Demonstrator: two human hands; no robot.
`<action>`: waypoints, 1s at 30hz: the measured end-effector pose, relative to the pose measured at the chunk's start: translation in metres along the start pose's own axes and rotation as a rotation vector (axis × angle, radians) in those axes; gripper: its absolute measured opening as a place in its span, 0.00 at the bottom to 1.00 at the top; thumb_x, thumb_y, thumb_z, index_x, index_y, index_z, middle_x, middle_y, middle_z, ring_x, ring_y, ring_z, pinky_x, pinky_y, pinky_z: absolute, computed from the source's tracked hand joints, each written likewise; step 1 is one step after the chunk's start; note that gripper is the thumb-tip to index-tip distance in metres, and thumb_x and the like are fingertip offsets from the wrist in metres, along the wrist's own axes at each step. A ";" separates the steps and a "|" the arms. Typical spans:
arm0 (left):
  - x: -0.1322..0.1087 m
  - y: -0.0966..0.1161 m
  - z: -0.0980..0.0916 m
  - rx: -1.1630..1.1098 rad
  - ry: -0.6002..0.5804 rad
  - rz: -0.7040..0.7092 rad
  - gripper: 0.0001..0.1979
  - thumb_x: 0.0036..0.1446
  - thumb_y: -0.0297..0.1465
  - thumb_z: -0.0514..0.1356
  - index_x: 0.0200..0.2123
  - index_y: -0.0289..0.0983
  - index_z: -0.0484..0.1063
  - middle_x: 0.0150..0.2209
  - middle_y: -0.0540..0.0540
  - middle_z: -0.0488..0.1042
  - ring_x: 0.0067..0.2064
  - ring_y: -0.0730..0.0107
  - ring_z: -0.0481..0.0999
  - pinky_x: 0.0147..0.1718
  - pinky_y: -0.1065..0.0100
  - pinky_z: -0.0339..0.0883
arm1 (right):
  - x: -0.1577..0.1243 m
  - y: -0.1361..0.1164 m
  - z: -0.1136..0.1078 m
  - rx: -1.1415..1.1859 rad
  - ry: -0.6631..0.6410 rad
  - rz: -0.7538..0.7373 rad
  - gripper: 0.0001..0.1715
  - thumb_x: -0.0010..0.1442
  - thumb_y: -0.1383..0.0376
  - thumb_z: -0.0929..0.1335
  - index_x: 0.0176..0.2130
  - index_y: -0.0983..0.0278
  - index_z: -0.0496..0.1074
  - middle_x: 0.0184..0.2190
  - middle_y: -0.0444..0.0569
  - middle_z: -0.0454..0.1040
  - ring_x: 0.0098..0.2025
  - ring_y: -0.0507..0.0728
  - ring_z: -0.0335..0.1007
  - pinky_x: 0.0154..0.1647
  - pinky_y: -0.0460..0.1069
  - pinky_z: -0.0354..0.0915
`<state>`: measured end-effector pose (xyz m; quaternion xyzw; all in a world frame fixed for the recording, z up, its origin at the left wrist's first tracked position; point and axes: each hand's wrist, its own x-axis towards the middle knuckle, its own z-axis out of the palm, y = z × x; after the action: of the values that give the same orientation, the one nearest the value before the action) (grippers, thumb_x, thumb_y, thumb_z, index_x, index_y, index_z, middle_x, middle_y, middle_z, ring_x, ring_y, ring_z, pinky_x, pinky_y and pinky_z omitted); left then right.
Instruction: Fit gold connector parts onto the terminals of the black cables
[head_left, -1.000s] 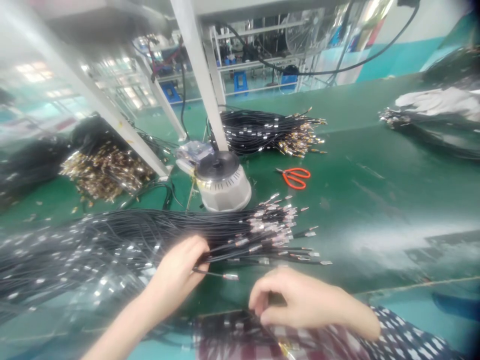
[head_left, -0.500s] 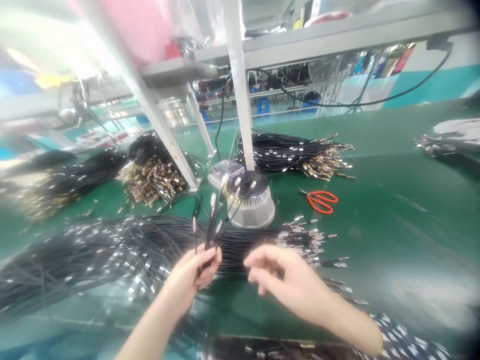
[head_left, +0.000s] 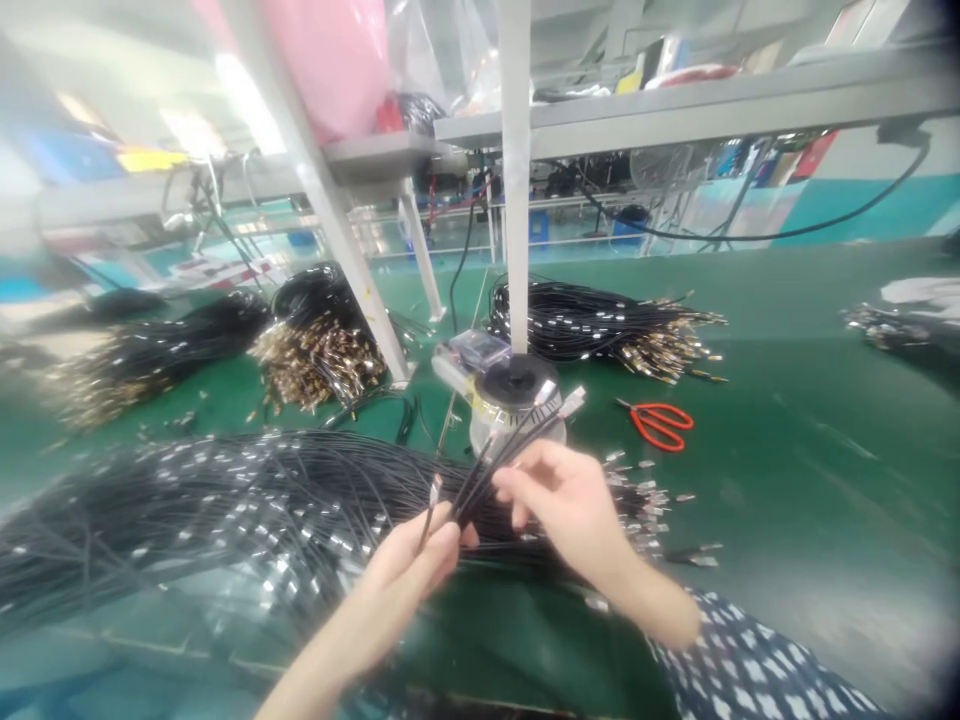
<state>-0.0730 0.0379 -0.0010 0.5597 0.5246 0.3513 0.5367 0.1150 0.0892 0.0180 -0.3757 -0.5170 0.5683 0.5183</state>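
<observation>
Several thin black cables with pale tips are gripped in my left hand, fanning up and to the right. One cable leans apart from the others, nearer my left thumb. My right hand has its thumb and forefinger pinched on the cables, above the left hand. Under both hands stretches a large bundle of black cables, its pale-tipped ends lying right of my right hand. Just behind the held cables stands a pale round device with a black top.
Orange-handled scissors lie on the green table. Brass-tipped cable bundles rest at the back and left. A white post rises behind the device, and a grey shelf crosses above.
My right hand has moved up and left from open space onto the held cables. The cables now lean right, where before they stood more upright. The view has shifted slightly.
</observation>
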 end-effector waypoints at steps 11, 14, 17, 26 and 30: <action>-0.002 0.001 0.003 0.020 0.183 0.015 0.21 0.58 0.48 0.58 0.33 0.36 0.77 0.29 0.46 0.74 0.27 0.72 0.61 0.26 0.71 0.60 | -0.018 -0.006 -0.048 0.135 0.077 0.083 0.16 0.56 0.55 0.73 0.35 0.64 0.68 0.21 0.41 0.76 0.17 0.47 0.68 0.18 0.40 0.60; -0.004 -0.001 0.006 0.006 0.202 0.005 0.22 0.56 0.50 0.59 0.32 0.36 0.78 0.27 0.46 0.73 0.26 0.71 0.62 0.26 0.70 0.59 | -0.033 0.004 -0.044 0.077 -0.097 0.199 0.21 0.55 0.53 0.73 0.25 0.65 0.66 0.19 0.43 0.74 0.16 0.47 0.66 0.20 0.42 0.61; -0.002 0.001 0.009 0.011 0.178 -0.011 0.23 0.55 0.51 0.60 0.30 0.36 0.78 0.23 0.49 0.68 0.25 0.71 0.60 0.24 0.71 0.56 | -0.033 0.015 -0.026 -0.003 -0.224 0.205 0.18 0.49 0.55 0.76 0.27 0.67 0.73 0.22 0.45 0.75 0.22 0.49 0.69 0.25 0.44 0.64; -0.003 0.003 0.011 0.065 0.121 -0.011 0.28 0.59 0.54 0.52 0.28 0.34 0.75 0.15 0.55 0.56 0.20 0.74 0.54 0.22 0.70 0.48 | -0.003 0.022 0.023 0.354 -0.182 0.104 0.22 0.47 0.60 0.77 0.40 0.61 0.71 0.29 0.40 0.72 0.26 0.50 0.69 0.24 0.44 0.69; -0.005 -0.001 0.012 0.056 0.147 0.055 0.27 0.61 0.50 0.51 0.23 0.35 0.72 0.15 0.49 0.66 0.19 0.71 0.61 0.21 0.69 0.55 | -0.008 0.017 0.024 0.248 -0.073 0.102 0.14 0.49 0.57 0.75 0.28 0.65 0.75 0.25 0.44 0.73 0.25 0.51 0.69 0.24 0.45 0.69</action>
<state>-0.0625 0.0302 -0.0028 0.5614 0.5567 0.3911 0.4711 0.0902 0.0775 0.0052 -0.3135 -0.4416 0.6667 0.5121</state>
